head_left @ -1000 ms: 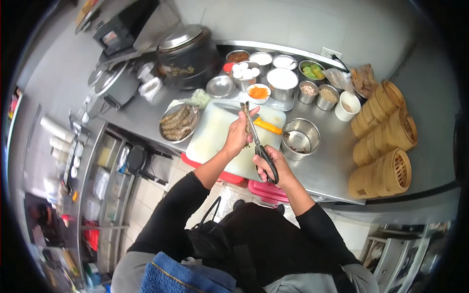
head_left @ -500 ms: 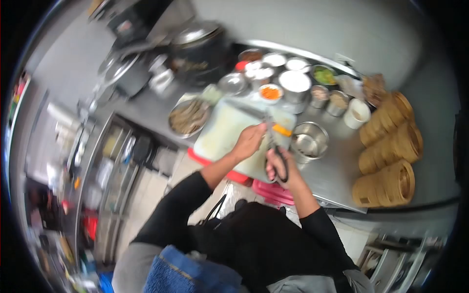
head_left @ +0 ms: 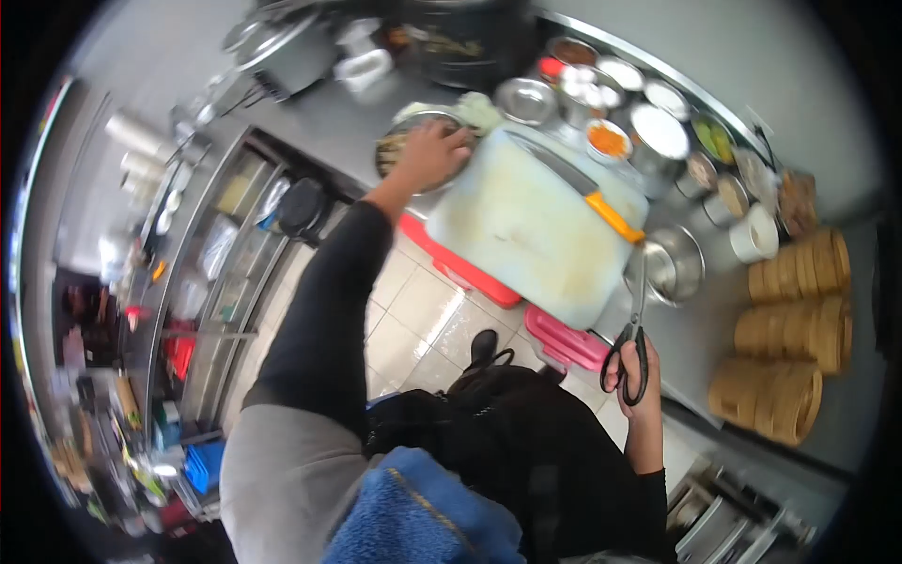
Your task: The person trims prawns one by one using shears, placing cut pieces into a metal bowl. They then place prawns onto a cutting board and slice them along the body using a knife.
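My left hand is over a metal bowl at the board's far left corner, its fingers bent down and somewhat apart. The bowl holds greyish-brown pieces that look like raw shrimp, partly hidden by the hand. In my right hand are black-handled scissors, blades pointing away from me, past the right edge of the white cutting board. A knife with a yellow handle lies across the board's far right side. An empty-looking steel pot stands near the scissor tips.
Several containers line the back, among them a bowl of orange bits and a white cup. Stacked bamboo steamers stand at the right. A pink-lidded box is below the counter edge. A large black pot sits behind.
My left hand has moved from near the scissors over the board to the bowl at the left. My right hand has drawn the scissors off the board toward the right. The view has shifted.
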`<state>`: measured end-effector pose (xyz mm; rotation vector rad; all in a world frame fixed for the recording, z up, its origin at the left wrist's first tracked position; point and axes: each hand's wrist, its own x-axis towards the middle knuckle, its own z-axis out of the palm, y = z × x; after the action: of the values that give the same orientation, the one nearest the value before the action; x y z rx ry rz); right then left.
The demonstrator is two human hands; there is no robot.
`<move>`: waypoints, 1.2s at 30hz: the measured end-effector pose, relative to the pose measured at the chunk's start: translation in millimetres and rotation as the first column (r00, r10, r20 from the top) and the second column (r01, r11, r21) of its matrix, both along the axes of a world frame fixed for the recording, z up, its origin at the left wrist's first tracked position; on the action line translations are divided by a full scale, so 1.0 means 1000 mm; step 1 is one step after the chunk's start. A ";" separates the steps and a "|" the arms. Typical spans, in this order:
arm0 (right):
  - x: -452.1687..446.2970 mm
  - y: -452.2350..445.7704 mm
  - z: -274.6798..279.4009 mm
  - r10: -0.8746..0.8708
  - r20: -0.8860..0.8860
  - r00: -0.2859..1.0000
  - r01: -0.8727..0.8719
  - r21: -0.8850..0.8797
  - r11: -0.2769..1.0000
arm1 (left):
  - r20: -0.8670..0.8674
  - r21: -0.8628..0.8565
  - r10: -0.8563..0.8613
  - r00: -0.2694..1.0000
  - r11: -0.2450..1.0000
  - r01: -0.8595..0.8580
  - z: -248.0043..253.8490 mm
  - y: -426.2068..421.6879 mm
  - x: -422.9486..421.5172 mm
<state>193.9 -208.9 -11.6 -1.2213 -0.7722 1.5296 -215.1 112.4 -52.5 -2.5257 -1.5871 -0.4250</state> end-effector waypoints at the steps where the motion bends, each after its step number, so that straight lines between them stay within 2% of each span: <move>1: 0.002 -0.005 -0.002 -0.008 0.050 0.999 0.006 0.028 1.000 | -0.257 -0.023 -0.036 0.966 0.999 0.031 -0.020 0.005 -0.012; 2: 0.008 -0.014 0.000 -0.026 0.097 0.995 0.025 0.011 1.000 | 0.165 -0.128 -0.010 0.986 0.991 0.032 -0.026 0.002 -0.014; 3: 0.014 -0.024 -0.002 -0.076 0.089 0.993 0.074 0.021 0.997 | -0.212 0.002 -0.087 0.973 0.996 0.090 -0.040 0.014 -0.018; 4: 0.019 -0.032 0.009 -0.126 0.096 0.987 0.125 0.018 0.992 | -0.098 -0.020 -0.040 0.994 0.999 0.038 -0.014 0.005 0.004; 6: 0.036 -0.048 0.012 -0.241 0.049 0.969 0.241 0.013 0.971 | -0.065 0.312 0.008 0.998 0.950 0.013 0.020 -0.019 0.064; 7: 0.043 -0.053 0.014 -0.318 0.036 0.947 0.318 0.017 0.948 | -0.063 0.305 -0.034 0.997 0.951 0.052 0.039 -0.018 0.102; 8: 0.040 -0.049 0.008 -0.376 0.019 0.927 0.375 0.024 0.927 | 0.168 0.095 -0.287 0.943 0.957 0.274 0.049 -0.019 0.136; 9: 0.050 -0.052 0.009 -0.382 0.015 0.924 0.381 0.024 0.924 | 0.422 -0.062 -0.437 0.795 0.861 0.506 0.064 -0.032 0.179; 11: 0.063 -0.053 0.004 -0.523 0.027 0.852 0.522 0.032 0.852 | 0.409 -0.216 -0.578 0.706 0.690 0.690 0.072 -0.055 0.265; 12: 0.069 -0.054 0.002 -0.526 0.019 0.851 0.525 0.028 0.851 | 0.383 -0.243 -0.708 0.593 0.542 0.804 0.073 -0.062 0.305; 13: 0.075 -0.055 0.000 -0.553 0.026 0.833 0.552 0.052 0.832 | 0.283 -0.358 -0.778 0.561 0.457 0.814 0.063 -0.066 0.343; 14: 0.082 -0.055 -0.002 -0.581 0.031 0.813 0.577 0.078 0.813 | 0.099 -0.537 -0.810 0.578 0.445 0.717 0.052 -0.068 0.382; 15: 0.084 -0.058 -0.002 -0.590 0.016 0.807 0.587 0.088 0.805 | -0.081 -0.689 -0.834 0.546 0.443 0.573 0.041 -0.074 0.407; 16: 0.088 -0.062 -0.005 -0.590 0.005 0.807 0.588 0.079 0.805 | -0.089 -0.698 -0.834 0.545 0.442 0.563 0.035 -0.082 0.424; 18: 0.093 -0.073 -0.013 -0.631 0.051 0.774 0.623 0.112 0.774 | -0.374 -0.670 -0.830 0.414 0.550 0.499 0.023 -0.088 0.446; 20: 0.101 -0.087 -0.024 -0.644 0.029 0.765 0.638 0.105 0.763 | -0.366 -0.661 -0.833 0.415 0.547 0.513 -0.001 -0.086 0.454; 22: 0.106 -0.097 -0.029 -0.631 -0.002 0.776 0.630 0.057 0.774 | -0.353 -0.651 -0.840 0.412 0.537 0.536 0.003 -0.089 0.462; 24: 0.112 -0.106 -0.032 -0.642 -0.011 0.766 0.642 0.029 0.766 | -0.348 -0.692 -0.728 0.591 0.625 0.362 0.014 -0.088 0.468; 25: 0.116 -0.108 -0.033 -0.650 -0.011 0.760 0.650 0.031 0.759 | -0.371 -0.628 -0.688 0.623 0.681 0.378 0.011 -0.080 0.466; 26: 0.119 -0.111 -0.034 -0.656 -0.008 0.755 0.655 0.031 0.755 | -0.376 -0.629 -0.691 0.617 0.679 0.378 0.014 -0.073 0.466; 28: 0.125 -0.113 -0.033 -0.649 -0.009 0.761 0.649 0.012 0.760 | -0.335 -0.603 -0.906 0.259 0.417 0.680 0.024 -0.057 0.459; 29: 0.127 -0.113 -0.033 -0.646 0.006 0.763 0.646 0.007 0.763 | -0.108 -0.500 -0.994 0.037 0.086 0.862 -0.002 -0.039 0.446; 30: 0.130 -0.111 -0.033 -0.644 0.022 0.765 0.644 0.007 0.765 | -0.110 -0.498 -0.993 0.043 0.093 0.862 -0.013 -0.039 0.442; 32: 0.130 -0.110 -0.034 -0.625 0.032 0.780 0.625 0.013 0.780 | -0.247 -0.377 -0.934 -0.258 -0.153 0.914 -0.024 -0.042 0.438; 33: 0.131 -0.108 -0.034 -0.614 0.045 0.788 0.613 0.024 0.789 | -0.242 -0.379 -0.941 -0.237 -0.133 0.916 -0.032 -0.043 0.441; 34: 0.129 -0.106 -0.032 -0.601 0.036 0.798 0.601 0.010 0.799 | -0.265 -0.280 -0.937 -0.226 -0.149 0.948 -0.034 -0.042 0.440; 36: 0.125 -0.104 -0.030 -0.573 0.066 0.817 0.574 -0.004 0.819 | -0.318 -0.294 -0.928 -0.195 -0.099 0.951 -0.043 -0.041 0.440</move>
<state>318.8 -312.7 -42.1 -1.3691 -0.3638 1.0024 225.3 71.5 -95.8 -2.8480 0.9141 0.1020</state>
